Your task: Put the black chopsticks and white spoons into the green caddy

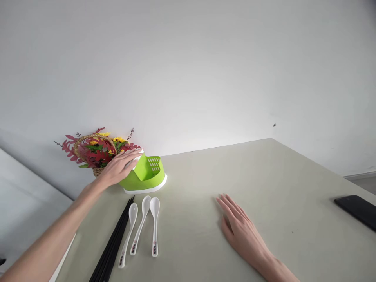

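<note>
Single head-worn view, facing forward and slightly down.
Looks across a pale table [205,176] to a bare wall [188,70]; near edge lower frame, far corner centre right. Both forearms enter from the bottom corners at close range.

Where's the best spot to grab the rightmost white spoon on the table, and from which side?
Probably the handle of the rightmost white spoon, pinched from above near its printed end. It lies flat, bowl away from the person, handle pointing back toward them. Its right side is bare table; the middle spoon sits close on its left, so come from the right.
</note>
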Demonstrator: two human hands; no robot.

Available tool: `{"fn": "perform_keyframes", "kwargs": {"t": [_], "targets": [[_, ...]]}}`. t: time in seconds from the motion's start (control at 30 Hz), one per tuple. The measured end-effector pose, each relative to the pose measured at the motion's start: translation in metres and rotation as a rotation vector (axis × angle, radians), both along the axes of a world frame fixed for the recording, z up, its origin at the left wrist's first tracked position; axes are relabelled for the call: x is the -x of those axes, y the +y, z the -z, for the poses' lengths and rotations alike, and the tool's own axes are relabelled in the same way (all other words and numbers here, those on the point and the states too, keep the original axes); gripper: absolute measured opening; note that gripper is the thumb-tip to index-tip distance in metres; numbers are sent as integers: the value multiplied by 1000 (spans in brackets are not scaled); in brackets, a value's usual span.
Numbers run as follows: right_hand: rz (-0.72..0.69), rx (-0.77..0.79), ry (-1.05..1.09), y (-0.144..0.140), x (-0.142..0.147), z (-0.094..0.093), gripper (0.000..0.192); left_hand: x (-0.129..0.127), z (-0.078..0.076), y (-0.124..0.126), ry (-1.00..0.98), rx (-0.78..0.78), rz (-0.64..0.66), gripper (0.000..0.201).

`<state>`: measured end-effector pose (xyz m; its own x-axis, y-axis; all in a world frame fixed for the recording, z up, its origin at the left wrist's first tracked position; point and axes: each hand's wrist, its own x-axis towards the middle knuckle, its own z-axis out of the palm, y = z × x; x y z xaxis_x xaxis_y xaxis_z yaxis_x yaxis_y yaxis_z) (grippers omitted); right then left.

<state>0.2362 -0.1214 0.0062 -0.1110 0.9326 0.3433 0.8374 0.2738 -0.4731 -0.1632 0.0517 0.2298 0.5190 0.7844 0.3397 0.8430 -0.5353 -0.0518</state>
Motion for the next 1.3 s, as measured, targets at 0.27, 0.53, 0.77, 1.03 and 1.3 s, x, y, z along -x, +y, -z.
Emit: {"fn": "perform_keyframes", "kwargs": {"t": [0.27,0.53,0.77,1.03,1.3], "targets": [[-8,-4,1,0,0,2,53,-84,72,-69,-160,-248,208,53],[-51,-25,-122,3,2,6,53,-183,159,-139,-222,94,173,57],[-52,-56,-163,-3,4,11,56,-164,197,-175,-116,121,16,62],[-16,-52,-165,-29,7,13,58,-151,202,-213,-46,39,-55,64],[0,-55,-182,-46,8,12,59,-150,208,-232,-51,-16,-95,70]]}}
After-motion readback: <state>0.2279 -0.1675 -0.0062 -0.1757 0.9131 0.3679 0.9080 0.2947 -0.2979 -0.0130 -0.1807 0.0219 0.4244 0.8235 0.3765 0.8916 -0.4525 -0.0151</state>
